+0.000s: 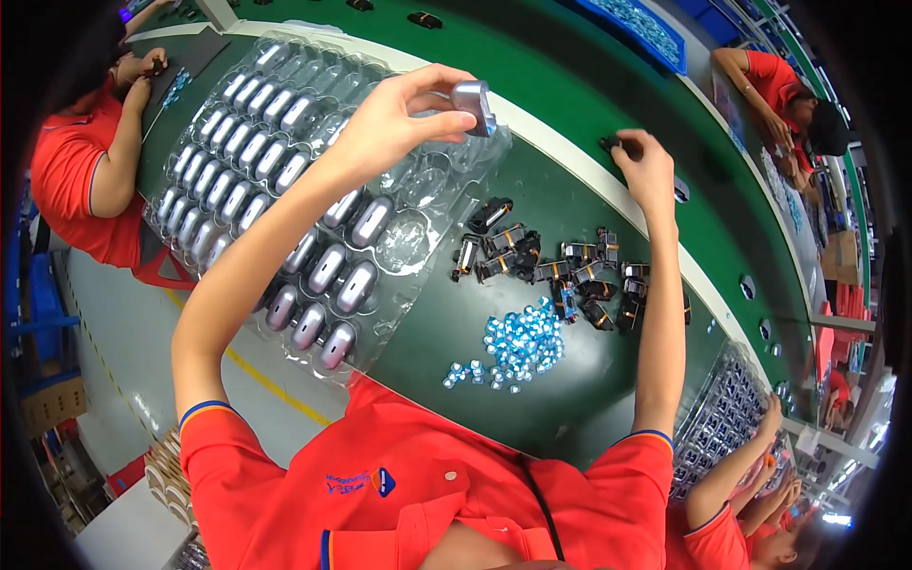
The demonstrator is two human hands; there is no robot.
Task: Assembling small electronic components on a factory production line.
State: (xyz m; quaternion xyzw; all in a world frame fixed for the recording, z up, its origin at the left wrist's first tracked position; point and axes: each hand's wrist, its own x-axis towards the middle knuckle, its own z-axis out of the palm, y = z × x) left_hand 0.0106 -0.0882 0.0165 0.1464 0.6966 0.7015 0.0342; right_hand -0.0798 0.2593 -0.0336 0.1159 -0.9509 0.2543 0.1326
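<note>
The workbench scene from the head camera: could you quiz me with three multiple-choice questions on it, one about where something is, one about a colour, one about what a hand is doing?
1. Where does the pile of small blue parts lie?
A. in the clear tray
B. on the green bench, nearer the person than the black parts
C. in the left hand

2. What colour are the person's sleeves?
A. red
B. white
C. yellow

3. What is the left hand doing?
A. lying flat
B. pinching a silver shell above the clear tray
C. pressing the blue pile

Answers: 1 B, the pile sits below the black parts on the green surface. 2 A, both sleeves are red. 3 B, thumb and fingers grip the shell.
</note>
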